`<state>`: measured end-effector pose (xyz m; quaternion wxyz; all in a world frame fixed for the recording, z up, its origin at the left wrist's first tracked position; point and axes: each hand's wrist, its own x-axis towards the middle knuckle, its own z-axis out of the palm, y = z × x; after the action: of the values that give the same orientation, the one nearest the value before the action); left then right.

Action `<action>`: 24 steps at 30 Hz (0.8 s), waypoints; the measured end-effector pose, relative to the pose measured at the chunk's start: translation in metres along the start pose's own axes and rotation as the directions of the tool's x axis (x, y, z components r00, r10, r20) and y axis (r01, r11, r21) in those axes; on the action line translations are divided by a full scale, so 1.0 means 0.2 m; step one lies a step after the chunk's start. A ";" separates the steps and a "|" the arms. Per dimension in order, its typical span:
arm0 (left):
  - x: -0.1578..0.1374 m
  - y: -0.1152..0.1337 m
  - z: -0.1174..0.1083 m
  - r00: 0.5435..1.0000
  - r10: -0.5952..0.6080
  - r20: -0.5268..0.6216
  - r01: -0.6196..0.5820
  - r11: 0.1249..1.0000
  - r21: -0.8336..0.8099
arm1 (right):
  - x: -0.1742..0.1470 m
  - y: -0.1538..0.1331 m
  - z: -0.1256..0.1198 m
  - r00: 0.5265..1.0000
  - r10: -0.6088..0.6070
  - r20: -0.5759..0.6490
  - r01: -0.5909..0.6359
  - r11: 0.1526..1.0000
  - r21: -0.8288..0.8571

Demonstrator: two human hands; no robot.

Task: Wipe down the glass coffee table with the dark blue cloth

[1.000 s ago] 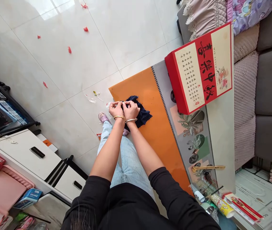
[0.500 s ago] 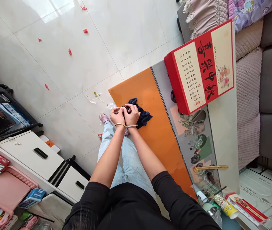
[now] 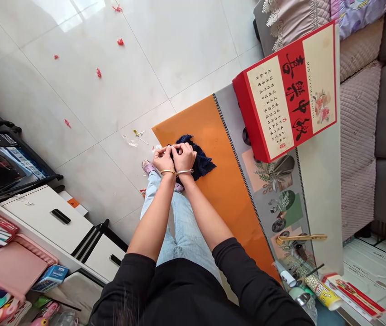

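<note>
A dark navy, fuzzy knitted-looking cloth (image 3: 203, 160) lies bunched on the near edge of the orange mat (image 3: 226, 199). My left hand (image 3: 163, 159) pinches one end of it, thumb against fingertips. Right beside it, my right hand (image 3: 183, 156) pinches the same cloth, the two thumbs nearly touching. The rest of the cloth spreads out to the right from under my right hand. Whether anything small sits between the fingertips is hidden. Each wrist wears a bracelet.
A red and cream gift box (image 3: 291, 90) stands on the table at right. Farther down lie a wooden fork-like utensil (image 3: 301, 237) and a yellow tube (image 3: 328, 296). White drawers (image 3: 50, 217) stand at left. Red scraps (image 3: 120, 41) and a plastic wrapper (image 3: 130, 141) litter the floor.
Both hands have shifted slightly left and up, still pinching the cloth. The cloth's upper part has moved a little with them. The view has shifted slightly.
</note>
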<state>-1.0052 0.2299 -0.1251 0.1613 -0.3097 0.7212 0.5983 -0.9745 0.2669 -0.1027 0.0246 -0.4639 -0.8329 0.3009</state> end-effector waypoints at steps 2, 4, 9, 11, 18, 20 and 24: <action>-0.04 -0.01 -0.02 1.000 -0.012 0.009 0.012 1.000 0.002 | -0.04 0.02 -0.02 1.000 0.001 0.011 -0.001 1.000 -0.004; -0.07 -0.02 -0.04 1.000 -0.018 0.014 0.019 1.000 -0.019 | -0.06 0.03 -0.02 1.000 0.012 0.015 -0.011 1.000 -0.008; 0.00 0.02 0.01 1.000 0.008 0.027 -0.008 1.000 -0.003 | 0.00 0.00 0.01 1.000 0.014 -0.007 -0.014 1.000 -0.017; 0.03 0.03 0.03 0.998 0.033 0.047 -0.033 0.999 -0.010 | 0.04 -0.01 0.02 1.000 0.011 -0.019 -0.011 1.000 -0.011; -0.03 -0.03 -0.05 0.998 0.027 0.056 -0.030 0.998 0.061 | -0.06 0.04 -0.02 1.000 -0.005 0.015 0.005 1.000 -0.010; -0.04 -0.04 -0.07 0.997 0.040 0.062 -0.044 0.997 0.066 | -0.07 0.04 -0.02 1.000 -0.006 0.013 0.007 1.000 -0.018; 0.02 -0.02 -0.03 0.994 0.069 0.079 -0.076 0.994 0.079 | -0.02 0.01 -0.01 1.000 -0.014 0.003 0.015 0.999 -0.034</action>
<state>-1.0037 0.2222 -0.1292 0.1794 -0.2533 0.7492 0.5851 -0.9705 0.2659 -0.1015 0.0177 -0.4578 -0.8413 0.2871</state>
